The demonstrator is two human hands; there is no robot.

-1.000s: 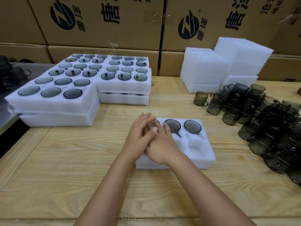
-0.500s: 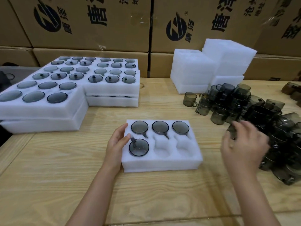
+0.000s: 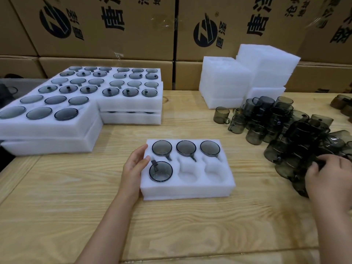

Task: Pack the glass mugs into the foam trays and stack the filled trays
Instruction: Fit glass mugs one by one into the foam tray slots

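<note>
Four mugs (image 3: 161,171) now sit in the foam tray (image 3: 190,189), two pockets empty, after both hands lifted off it. The left grip (image 3: 133,168), fingers spread, steadies the tray's left edge, while the right grip (image 3: 327,174) has reached into the loose pile (image 3: 285,130) right of the tray. Whether it has closed on a mug is lost among dark glass.

foam tray (image 3: 190,193) centre, four mugs (image 3: 161,171) in it | filled trays (image 3: 129,103) behind-left | loose mugs (image 3: 297,138) right | spare foam (image 3: 224,80) behind-right
</note>
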